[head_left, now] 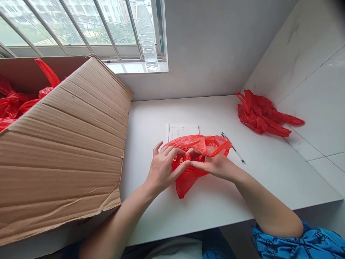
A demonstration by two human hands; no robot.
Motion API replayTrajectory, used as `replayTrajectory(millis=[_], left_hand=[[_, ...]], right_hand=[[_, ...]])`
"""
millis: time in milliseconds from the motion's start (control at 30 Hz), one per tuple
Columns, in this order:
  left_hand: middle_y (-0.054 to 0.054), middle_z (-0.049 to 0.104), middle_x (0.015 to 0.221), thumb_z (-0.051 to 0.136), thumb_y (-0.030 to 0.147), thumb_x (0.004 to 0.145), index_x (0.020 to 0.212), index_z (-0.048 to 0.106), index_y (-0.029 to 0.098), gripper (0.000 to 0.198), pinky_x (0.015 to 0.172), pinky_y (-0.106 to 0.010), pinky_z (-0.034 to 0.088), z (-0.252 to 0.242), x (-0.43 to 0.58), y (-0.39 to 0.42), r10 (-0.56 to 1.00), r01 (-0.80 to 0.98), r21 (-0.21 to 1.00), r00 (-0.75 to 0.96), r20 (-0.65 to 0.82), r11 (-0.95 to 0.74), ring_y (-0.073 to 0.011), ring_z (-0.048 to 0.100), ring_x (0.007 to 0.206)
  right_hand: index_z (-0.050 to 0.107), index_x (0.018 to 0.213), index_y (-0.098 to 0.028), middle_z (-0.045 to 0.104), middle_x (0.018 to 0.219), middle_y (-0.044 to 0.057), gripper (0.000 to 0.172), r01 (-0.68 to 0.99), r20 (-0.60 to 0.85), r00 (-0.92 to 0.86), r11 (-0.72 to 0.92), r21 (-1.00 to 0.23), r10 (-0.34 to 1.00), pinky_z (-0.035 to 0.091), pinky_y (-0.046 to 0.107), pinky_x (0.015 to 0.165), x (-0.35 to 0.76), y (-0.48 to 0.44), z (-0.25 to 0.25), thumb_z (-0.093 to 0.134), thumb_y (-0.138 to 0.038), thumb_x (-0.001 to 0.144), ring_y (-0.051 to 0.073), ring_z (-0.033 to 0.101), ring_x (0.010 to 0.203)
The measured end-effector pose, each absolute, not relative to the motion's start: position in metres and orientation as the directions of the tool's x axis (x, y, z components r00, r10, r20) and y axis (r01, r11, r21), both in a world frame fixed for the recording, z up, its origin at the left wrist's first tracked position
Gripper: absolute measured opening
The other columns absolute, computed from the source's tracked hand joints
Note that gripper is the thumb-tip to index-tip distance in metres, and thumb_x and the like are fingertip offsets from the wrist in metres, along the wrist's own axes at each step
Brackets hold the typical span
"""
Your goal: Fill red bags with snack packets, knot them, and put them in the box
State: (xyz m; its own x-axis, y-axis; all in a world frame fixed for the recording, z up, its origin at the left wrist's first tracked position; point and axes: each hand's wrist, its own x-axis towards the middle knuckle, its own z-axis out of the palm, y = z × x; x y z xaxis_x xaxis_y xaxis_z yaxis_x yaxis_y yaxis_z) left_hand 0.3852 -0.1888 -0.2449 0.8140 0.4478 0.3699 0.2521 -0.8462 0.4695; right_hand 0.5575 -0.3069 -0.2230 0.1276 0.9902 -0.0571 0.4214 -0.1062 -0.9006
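Observation:
A red plastic bag [185,183] lies on the white table in front of me, its mouth spread and small shiny red items inside, too unclear to name. My left hand [164,165] is at the bag's left side, fingers curved over its opening. From the right, my right hand [215,163] reaches into the mouth, with a handle loop across its back and its fingers partly hidden. Both thumbs meet at the near edge of the opening. Partly under the bag is a sheet of paper [183,130] with writing, and a pen [234,148] lies to the right.
A large cardboard box [81,144] holding red bags [16,104] fills the left side. Another red bag [261,115] sits at the back right against the tiled wall. A clear bottle [147,39] stands on the sill by the barred window.

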Motion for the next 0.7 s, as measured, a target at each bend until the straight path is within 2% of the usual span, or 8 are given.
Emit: replayTrajectory(millis=[133, 267, 400, 600, 700], left_hand=[[0.005, 0.067, 0.084, 0.056, 0.038, 0.094, 0.088, 0.057, 0.023, 0.016, 0.12, -0.047, 0.021, -0.244, 0.384, -0.188, 0.48, 0.251, 0.527, 0.8, 0.359, -0.812, -0.0112, 0.063, 0.076], [0.004, 0.068, 0.086, 0.05, 0.034, 0.097, 0.088, 0.056, 0.022, 0.016, 0.12, -0.049, 0.024, -0.243, 0.383, -0.186, 0.521, 0.234, 0.627, 0.791, 0.322, -0.743, -0.012, 0.064, 0.077], [0.005, 0.067, 0.082, 0.045, 0.034, 0.099, 0.085, 0.055, 0.023, 0.02, 0.119, -0.047, 0.028, -0.244, 0.384, -0.183, 0.57, 0.226, 0.723, 0.775, 0.273, -0.653, -0.0119, 0.063, 0.076], [0.006, 0.066, 0.083, 0.048, 0.033, 0.099, 0.085, 0.056, 0.023, 0.019, 0.119, -0.043, 0.028, -0.246, 0.384, -0.181, 0.601, 0.205, 0.768, 0.751, 0.274, -0.607, -0.0106, 0.062, 0.078], [0.007, 0.065, 0.082, 0.048, 0.031, 0.099, 0.086, 0.056, 0.023, 0.017, 0.121, -0.044, 0.025, -0.246, 0.383, -0.183, 0.573, 0.2, 0.726, 0.758, 0.311, -0.658, -0.009, 0.06, 0.073]], right_hand=[[0.063, 0.095, -0.028, 0.067, 0.091, -0.001, 0.011, 0.465, -0.065, 0.13, -0.119, -0.877, 0.989, 0.052, 0.032, 0.077, 0.553, -0.306, -0.223, 0.06, -0.037, 0.091, 0.016, 0.063, 0.086], [0.063, 0.104, -0.026, 0.067, 0.103, 0.002, 0.021, 0.349, -0.066, 0.155, -0.118, -0.93, 0.986, 0.054, 0.034, 0.083, 0.558, -0.303, -0.225, 0.064, -0.039, 0.088, 0.017, 0.064, 0.091], [0.065, 0.107, -0.025, 0.067, 0.099, 0.003, 0.028, 0.247, -0.103, 0.13, -0.133, -0.96, 0.986, 0.055, 0.034, 0.081, 0.563, -0.3, -0.231, 0.066, -0.044, 0.086, 0.017, 0.064, 0.091], [0.063, 0.076, -0.022, 0.063, 0.083, 0.002, 0.028, 0.138, -0.127, 0.122, -0.144, -0.98, 0.984, 0.052, 0.031, 0.067, 0.563, -0.298, -0.23, 0.065, -0.049, 0.086, 0.016, 0.06, 0.076], [0.063, 0.075, -0.022, 0.059, 0.076, 0.0, 0.029, 0.112, -0.117, 0.092, -0.127, -0.986, 0.989, 0.049, 0.031, 0.067, 0.56, -0.297, -0.225, 0.062, -0.048, 0.088, 0.015, 0.056, 0.073]])
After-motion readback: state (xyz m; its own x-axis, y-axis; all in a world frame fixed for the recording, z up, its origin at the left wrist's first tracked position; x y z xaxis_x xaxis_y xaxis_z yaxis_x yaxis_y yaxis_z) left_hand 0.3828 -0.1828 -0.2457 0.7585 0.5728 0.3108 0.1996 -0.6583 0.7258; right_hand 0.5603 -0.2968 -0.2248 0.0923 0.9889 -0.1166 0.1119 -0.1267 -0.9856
